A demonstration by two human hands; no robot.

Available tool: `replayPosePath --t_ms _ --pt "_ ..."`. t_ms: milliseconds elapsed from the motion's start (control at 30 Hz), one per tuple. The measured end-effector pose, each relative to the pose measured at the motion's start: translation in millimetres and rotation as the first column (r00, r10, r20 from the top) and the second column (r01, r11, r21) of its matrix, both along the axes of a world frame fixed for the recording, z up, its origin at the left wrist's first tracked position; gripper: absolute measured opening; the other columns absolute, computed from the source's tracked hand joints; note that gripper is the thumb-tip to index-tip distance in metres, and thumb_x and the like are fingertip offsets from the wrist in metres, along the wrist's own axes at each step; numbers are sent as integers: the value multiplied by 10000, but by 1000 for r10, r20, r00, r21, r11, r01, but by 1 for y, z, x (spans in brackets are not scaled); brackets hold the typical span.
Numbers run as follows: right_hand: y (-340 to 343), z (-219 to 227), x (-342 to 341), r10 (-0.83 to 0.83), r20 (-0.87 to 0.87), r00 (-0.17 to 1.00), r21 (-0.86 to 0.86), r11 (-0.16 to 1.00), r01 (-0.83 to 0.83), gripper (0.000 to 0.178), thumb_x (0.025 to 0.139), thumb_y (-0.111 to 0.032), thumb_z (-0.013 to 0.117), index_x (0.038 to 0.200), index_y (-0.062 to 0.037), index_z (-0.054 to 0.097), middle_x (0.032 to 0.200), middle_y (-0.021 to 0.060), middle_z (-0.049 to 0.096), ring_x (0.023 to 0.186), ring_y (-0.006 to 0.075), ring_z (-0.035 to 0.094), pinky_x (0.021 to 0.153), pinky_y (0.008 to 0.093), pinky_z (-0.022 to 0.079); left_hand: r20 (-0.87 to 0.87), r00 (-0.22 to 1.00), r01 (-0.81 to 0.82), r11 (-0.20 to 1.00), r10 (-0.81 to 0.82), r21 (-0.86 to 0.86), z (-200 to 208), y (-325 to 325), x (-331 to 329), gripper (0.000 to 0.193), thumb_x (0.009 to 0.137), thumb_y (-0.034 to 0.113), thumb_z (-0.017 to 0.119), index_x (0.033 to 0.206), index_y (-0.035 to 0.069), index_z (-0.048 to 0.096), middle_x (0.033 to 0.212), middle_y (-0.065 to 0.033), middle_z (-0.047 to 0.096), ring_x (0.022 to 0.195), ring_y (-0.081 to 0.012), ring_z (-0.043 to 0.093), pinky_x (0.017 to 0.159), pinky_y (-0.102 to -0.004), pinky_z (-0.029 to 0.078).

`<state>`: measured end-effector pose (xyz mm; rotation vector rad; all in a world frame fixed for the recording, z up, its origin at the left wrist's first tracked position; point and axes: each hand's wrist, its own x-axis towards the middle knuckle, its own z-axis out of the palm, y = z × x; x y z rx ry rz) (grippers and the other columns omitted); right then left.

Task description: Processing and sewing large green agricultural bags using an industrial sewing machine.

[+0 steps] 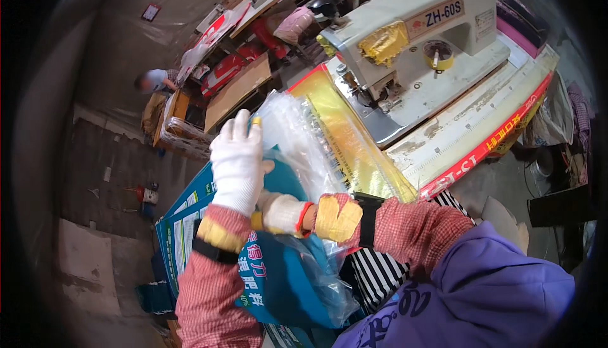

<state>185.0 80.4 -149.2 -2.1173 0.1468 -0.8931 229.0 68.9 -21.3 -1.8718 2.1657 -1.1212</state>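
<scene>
Near the grey sewing machine (418,37), left hand (237,161) and right hand (282,214), both white-gloved, gripped a crinkled clear plastic bag (297,145) over a teal printed sack (285,278).

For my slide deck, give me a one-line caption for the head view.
Two gloved hands, left hand and right hand, grip a clear plastic bag beside an industrial sewing machine.

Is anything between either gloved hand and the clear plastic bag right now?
Nothing visible. The left hand is already pressed against the clear plastic bag, fingers up along its edge, and the right hand grips it lower down. Both touch it over the blue printed sack.
</scene>
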Motion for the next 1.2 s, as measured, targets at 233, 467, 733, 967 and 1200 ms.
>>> replayPosePath --t_ms 233,467,733,967,1200 --pt "-16 -1 -46 495 -232 838 271 860 -432 613 782 -541 529 1194 -87 522 1074 190 597 1004 340 563 857 391 430 -248 895 -151 774 372 614 -36 25 20 172 760 80 540 915 115 607 767 -129 630 710 -308 620 620 -377 497" --pt "-23 -23 -6 382 -372 846 517 842 -154 436 836 -422 463 1057 -80 618 1012 182 622 987 340 569 865 398 426 368 775 -628 688 513 364 4 -20 35 224 786 98 519 972 61 638 740 -122 655 690 -263 653 582 -376 506" --pt "86 -67 -76 -441 -869 224 -415 897 154 178 818 -237 501 811 -127 641 773 68 616 707 255 589 630 384 467 714 599 -347 921 364 -178 93 -131 6 179 819 139 490 915 63 621 807 -69 624 764 -254 632 636 -359 488" --pt "6 -139 -224 -129 -552 824 -82 992 100 182 793 -223 544 849 -78 639 771 96 621 697 231 608 612 361 472 320 781 -568 823 536 10 76 -168 7 226 886 144 403 983 89 599 890 -154 644 864 -309 637 691 -427 518" --pt "-64 -35 -237 -666 -94 740 180 720 670 351 755 -134 605 1087 -51 528 786 155 599 753 320 598 684 394 469 377 782 -562 823 496 82 56 -165 4 201 868 122 425 971 74 591 901 -163 643 842 -314 640 693 -417 520"
